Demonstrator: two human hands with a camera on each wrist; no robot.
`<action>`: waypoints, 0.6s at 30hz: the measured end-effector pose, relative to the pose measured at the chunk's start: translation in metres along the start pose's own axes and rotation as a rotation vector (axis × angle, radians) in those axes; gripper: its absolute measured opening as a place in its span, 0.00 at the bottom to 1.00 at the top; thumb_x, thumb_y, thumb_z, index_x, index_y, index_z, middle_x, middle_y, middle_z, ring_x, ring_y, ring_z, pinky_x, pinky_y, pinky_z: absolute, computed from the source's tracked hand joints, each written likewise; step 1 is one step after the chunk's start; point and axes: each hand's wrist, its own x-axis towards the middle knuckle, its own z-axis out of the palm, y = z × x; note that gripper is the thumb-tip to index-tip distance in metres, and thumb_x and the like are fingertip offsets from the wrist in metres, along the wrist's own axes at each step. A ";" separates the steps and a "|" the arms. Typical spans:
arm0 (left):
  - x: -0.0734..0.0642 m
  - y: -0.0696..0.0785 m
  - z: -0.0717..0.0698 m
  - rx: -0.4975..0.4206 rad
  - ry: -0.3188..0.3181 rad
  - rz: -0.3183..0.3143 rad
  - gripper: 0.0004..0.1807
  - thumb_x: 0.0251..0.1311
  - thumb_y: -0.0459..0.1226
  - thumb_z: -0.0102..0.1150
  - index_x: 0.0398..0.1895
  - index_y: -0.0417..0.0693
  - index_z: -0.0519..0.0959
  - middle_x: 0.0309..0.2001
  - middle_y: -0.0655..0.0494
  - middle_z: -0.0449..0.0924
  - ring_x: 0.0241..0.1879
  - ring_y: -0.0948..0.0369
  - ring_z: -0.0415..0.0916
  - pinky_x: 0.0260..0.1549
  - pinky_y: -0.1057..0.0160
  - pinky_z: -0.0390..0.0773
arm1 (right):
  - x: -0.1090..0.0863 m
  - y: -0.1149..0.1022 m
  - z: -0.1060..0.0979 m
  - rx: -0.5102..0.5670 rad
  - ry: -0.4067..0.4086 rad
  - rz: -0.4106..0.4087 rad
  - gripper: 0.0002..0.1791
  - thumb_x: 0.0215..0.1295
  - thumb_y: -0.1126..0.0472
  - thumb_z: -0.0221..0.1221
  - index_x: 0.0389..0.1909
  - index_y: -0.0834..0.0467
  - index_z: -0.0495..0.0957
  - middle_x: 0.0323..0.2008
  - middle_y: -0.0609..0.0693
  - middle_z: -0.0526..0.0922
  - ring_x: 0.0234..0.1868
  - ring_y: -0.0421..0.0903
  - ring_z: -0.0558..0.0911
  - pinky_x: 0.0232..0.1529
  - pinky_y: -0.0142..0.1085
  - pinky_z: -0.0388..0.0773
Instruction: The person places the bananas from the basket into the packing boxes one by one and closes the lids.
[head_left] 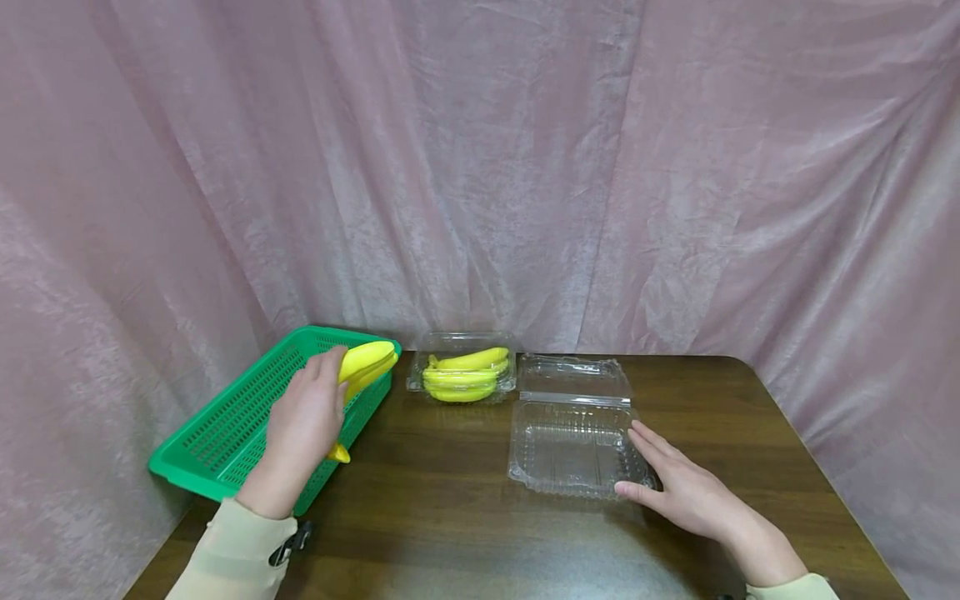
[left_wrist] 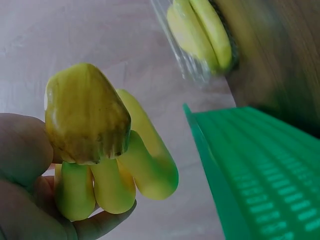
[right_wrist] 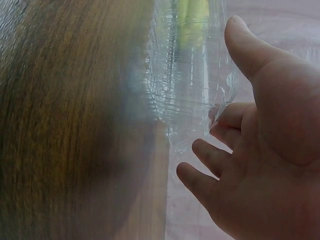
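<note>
In the head view my left hand (head_left: 307, 408) grips a bunch of yellow bananas (head_left: 367, 362) over the right side of a green plastic basket (head_left: 367, 410). The left wrist view shows the brownish stem end of the bunch (left_wrist: 87, 112) toward the camera, thumb at one side and fingers behind it. My right hand (head_left: 693, 496) has its fingers spread at the right edge of a clear plastic clamshell box (head_left: 570, 462), which lies with its lid folded back. Up close, the fingertips of the right hand (right_wrist: 280, 120) are right at the box's rim.
Behind the basket's right corner, left of the unfolded box, stands another clear clamshell (head_left: 457, 340) with yellow bananas (head_left: 461, 385) inside. All stand on a dark brown wooden table (head_left: 450, 542). A pink curtain (head_left: 517, 167) hangs along the back and sides.
</note>
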 end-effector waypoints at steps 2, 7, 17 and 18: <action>0.000 0.005 0.002 -0.003 0.007 0.010 0.31 0.66 0.32 0.64 0.70 0.45 0.66 0.59 0.41 0.74 0.48 0.42 0.76 0.27 0.40 0.79 | -0.001 0.000 0.000 0.001 0.000 0.001 0.51 0.65 0.29 0.57 0.79 0.57 0.56 0.79 0.54 0.52 0.73 0.64 0.62 0.58 0.68 0.67; 0.001 0.018 0.005 -0.007 0.025 0.041 0.31 0.64 0.32 0.65 0.70 0.45 0.66 0.58 0.42 0.75 0.48 0.42 0.76 0.25 0.40 0.79 | -0.001 0.000 0.000 0.001 0.002 0.005 0.51 0.65 0.29 0.57 0.79 0.57 0.56 0.79 0.53 0.52 0.73 0.64 0.62 0.58 0.68 0.67; 0.004 0.042 0.016 -0.022 -0.003 0.075 0.31 0.64 0.33 0.66 0.70 0.46 0.67 0.58 0.44 0.75 0.49 0.44 0.77 0.30 0.42 0.81 | -0.001 0.001 0.001 -0.006 0.004 0.004 0.51 0.65 0.29 0.56 0.79 0.56 0.56 0.79 0.53 0.52 0.73 0.63 0.62 0.58 0.67 0.67; 0.004 0.043 0.018 -0.024 -0.004 0.078 0.32 0.64 0.33 0.67 0.70 0.46 0.67 0.59 0.45 0.75 0.49 0.44 0.77 0.30 0.43 0.81 | -0.001 0.001 0.001 -0.006 0.003 0.006 0.51 0.65 0.29 0.56 0.79 0.57 0.56 0.79 0.53 0.52 0.73 0.63 0.62 0.58 0.67 0.67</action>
